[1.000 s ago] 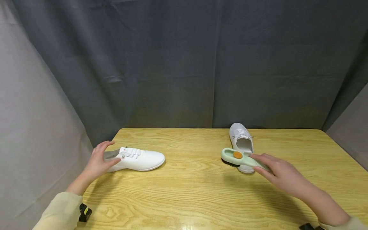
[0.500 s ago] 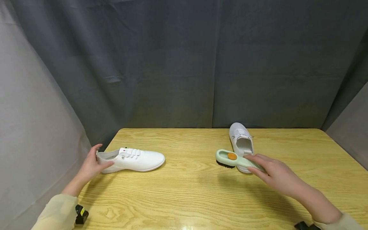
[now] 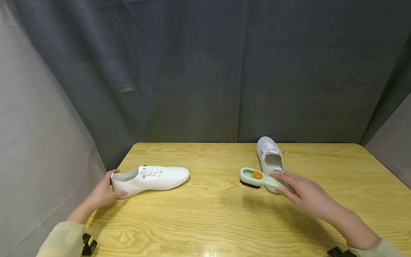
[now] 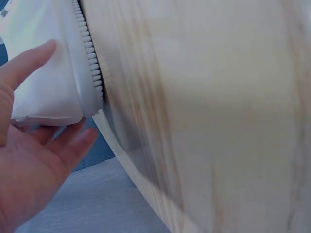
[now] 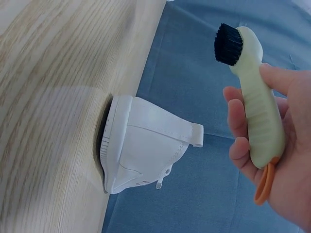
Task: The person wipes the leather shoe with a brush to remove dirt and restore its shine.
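The left hand (image 3: 104, 192) gripped one shoe (image 3: 165, 178) by its heel, probably steadying it, while the right hand (image 3: 311, 194), the other shoe (image 3: 268, 151) beyond it, held the brush (image 3: 267, 180), which likely needed bringing across.

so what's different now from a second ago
The left hand has gone from hovering over the heel of the shoe at left to gripping it, and that shoe has slid slightly right. The right hand has carried the brush a little left. Unchanged: the right hand's hold on the brush, and the other shoe, which lies where it was.
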`<state>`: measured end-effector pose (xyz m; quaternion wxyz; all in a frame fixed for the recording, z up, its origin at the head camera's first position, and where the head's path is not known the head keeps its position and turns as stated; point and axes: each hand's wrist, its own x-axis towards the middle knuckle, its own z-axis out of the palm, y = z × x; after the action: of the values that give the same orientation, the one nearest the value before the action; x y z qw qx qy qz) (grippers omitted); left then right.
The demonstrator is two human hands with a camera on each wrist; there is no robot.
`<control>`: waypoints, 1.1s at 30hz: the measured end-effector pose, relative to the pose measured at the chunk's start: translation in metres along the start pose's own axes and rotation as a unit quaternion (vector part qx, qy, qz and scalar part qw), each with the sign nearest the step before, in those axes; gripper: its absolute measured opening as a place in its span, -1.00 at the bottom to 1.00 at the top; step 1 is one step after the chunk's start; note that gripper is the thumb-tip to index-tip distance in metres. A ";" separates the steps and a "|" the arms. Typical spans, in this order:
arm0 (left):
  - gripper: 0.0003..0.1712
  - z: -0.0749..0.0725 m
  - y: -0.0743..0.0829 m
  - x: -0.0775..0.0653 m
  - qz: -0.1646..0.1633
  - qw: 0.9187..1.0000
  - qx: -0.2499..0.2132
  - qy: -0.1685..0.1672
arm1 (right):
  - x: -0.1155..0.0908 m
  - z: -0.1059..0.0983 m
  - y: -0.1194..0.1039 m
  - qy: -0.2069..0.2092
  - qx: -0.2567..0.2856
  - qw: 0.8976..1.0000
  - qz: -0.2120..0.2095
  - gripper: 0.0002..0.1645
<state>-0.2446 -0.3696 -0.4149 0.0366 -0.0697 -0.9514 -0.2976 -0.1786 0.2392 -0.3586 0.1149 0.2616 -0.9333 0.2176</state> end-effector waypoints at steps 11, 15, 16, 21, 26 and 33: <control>0.22 0.010 -0.015 0.001 0.018 0.999 -0.029 0.002 | 0.003 0.004 -0.005 0.002 0.002 1.000 -0.001 -0.55; 0.21 0.009 -0.018 0.002 0.024 1.000 -0.020 0.005 | 0.005 0.006 -0.008 -0.004 0.003 1.000 0.003 -0.56; 0.20 0.009 -0.018 0.002 0.024 1.000 -0.019 0.005 | 0.005 0.006 -0.009 -0.007 0.004 1.000 0.004 -0.55; 0.16 0.005 -0.016 -0.005 0.041 0.999 -0.019 0.008 | 0.006 0.008 -0.010 -0.015 0.009 1.000 0.010 -0.54; 0.18 -0.002 0.000 -0.007 0.067 0.997 -0.024 0.018 | 0.006 0.008 -0.009 -0.017 0.007 1.000 0.006 -0.53; 0.37 -0.010 0.020 -0.005 0.105 0.994 -0.017 0.033 | 0.006 0.006 -0.008 -0.007 -0.005 1.000 -0.001 -0.55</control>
<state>-0.2367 -0.3597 -0.3961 0.0976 -0.1596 -0.9321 -0.3102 -0.1802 0.2272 -0.3590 0.1098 0.2632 -0.9349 0.2113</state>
